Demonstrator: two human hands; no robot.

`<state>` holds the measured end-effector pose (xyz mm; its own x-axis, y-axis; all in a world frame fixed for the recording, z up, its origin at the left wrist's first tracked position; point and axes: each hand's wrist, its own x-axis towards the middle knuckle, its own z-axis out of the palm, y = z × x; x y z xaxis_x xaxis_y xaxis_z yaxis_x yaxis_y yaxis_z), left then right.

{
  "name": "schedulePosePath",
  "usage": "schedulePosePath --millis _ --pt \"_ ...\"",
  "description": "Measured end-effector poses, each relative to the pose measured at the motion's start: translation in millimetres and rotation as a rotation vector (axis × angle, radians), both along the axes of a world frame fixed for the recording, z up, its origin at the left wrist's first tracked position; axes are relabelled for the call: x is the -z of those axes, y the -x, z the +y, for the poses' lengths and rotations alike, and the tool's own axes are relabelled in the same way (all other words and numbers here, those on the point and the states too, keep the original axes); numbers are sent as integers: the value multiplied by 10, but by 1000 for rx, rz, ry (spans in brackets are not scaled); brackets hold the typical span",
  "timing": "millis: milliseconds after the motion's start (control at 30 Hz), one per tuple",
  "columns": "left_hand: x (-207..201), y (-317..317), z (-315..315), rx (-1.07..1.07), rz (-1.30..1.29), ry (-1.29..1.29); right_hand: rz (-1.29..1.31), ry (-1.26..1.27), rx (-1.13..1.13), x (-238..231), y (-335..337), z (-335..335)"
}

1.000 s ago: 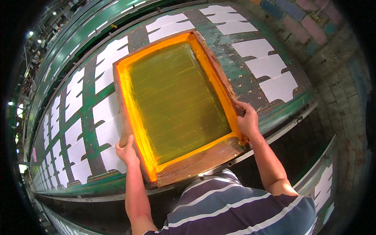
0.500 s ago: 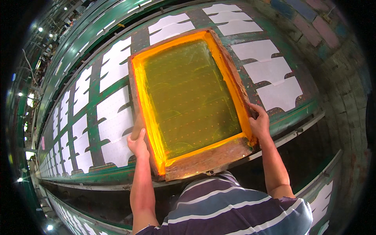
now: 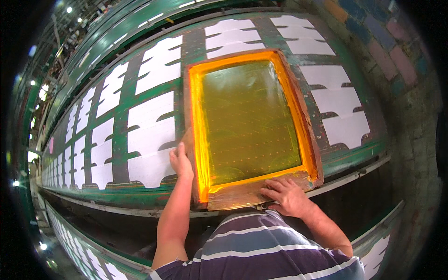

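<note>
A screen printing frame point(image 3: 252, 126) with a wooden border, orange-coated inner edges and a see-through yellow-green mesh lies before me over the printing table. Rows of small dots show through its mesh. At the frame's left side, my left hand point(image 3: 182, 161) is closed on the wooden edge, its fingers partly hidden. My right hand point(image 3: 290, 197) rests on the near wooden rail, fingers spread and lying flat on top of it.
White cut fabric pieces point(image 3: 151, 140) lie in rows on the long green table point(image 3: 119, 198), left, beyond and right of the frame. A metal rail point(image 3: 345, 177) runs along its near edge. A brick wall point(image 3: 382, 60) stands at right; another green table point(image 3: 116, 23) runs behind.
My right hand has left the frame's right side and now lies on its near rail. In the picture, frame and table sit further right; the frame looks less tilted.
</note>
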<state>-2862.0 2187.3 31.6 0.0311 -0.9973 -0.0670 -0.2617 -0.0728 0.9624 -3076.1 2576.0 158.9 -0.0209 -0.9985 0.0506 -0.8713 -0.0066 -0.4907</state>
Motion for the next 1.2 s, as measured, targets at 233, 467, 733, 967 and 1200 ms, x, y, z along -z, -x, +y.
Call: schedulePosePath --millis 233,467,733,967,1200 --pt "65 -13 36 53 31 40 202 8 45 -47 -304 -486" --pt "91 2 55 107 -99 310 237 -263 108 -113 -407 -914" --pt "108 -10 45 168 -27 269 238 -164 205 -24 -739 -554" --pt "-1 -17 74 201 -65 238 350 -18 215 264 -615 -681" --pt "-60 -13 107 177 -49 182 399 170 166 536 264 -1662"
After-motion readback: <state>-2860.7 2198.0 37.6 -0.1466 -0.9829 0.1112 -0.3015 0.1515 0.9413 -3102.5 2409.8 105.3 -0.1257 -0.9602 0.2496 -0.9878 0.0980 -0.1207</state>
